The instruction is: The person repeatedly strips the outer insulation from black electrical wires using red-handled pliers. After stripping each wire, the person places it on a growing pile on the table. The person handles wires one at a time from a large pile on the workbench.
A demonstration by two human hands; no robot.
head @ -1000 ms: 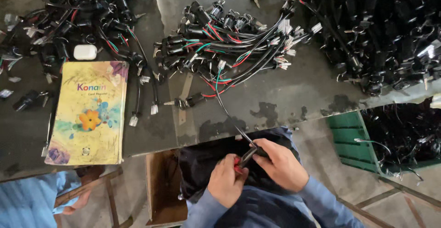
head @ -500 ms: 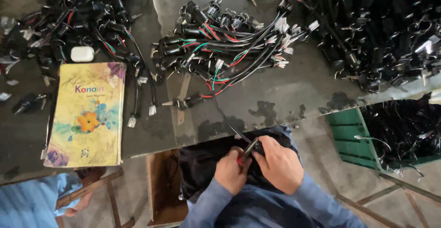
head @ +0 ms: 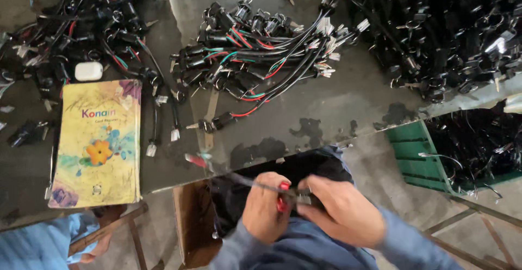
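Both my hands are low in the frame, over my lap and below the table edge. My left hand point(head: 265, 211) and my right hand point(head: 341, 211) are closed together on a small black switch part point(head: 298, 196) with red showing between the fingers. Its thin black cable point(head: 251, 183) runs left from my hands toward the table edge. A dark bag or cloth point(head: 304, 166) lies under my hands.
On the table point(head: 337, 112) lie a bundle of black switches with coloured wires point(head: 255, 52), a large black pile point(head: 435, 30), another pile point(head: 81, 25), a yellow notebook point(head: 98, 145) and a white case point(head: 88, 71). A green crate point(head: 416, 153) stands right, a cardboard box point(head: 190, 226) below, another person's blue sleeve point(head: 32, 245) bottom left.
My hands stay clasped on the part and have shifted slightly. The cable, which ran up toward the table edge, now lies flatter, stretching leftward.
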